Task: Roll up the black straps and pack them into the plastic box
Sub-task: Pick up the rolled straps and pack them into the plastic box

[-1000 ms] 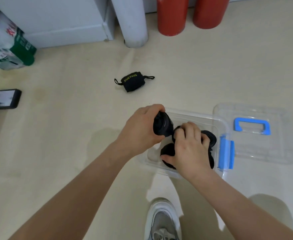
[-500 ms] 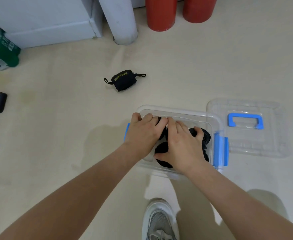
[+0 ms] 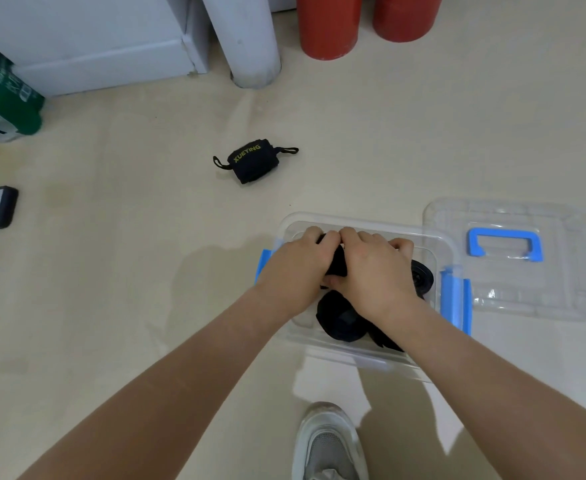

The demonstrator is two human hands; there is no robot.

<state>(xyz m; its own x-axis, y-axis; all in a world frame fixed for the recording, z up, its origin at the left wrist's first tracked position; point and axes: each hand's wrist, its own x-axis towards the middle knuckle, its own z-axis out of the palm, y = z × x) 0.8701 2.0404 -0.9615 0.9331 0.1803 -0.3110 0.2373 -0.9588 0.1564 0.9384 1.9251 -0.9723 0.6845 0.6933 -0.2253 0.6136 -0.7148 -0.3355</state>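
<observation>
Clear glossy plastic box (image 3: 364, 221), matt black cloth straps (image 3: 340, 317), smooth beige floor (image 3: 423, 133).

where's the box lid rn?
Head view, right side: the clear lid lies flat on the floor with its blue handle up, directly beside the right-hand end of the plastic box.
</observation>
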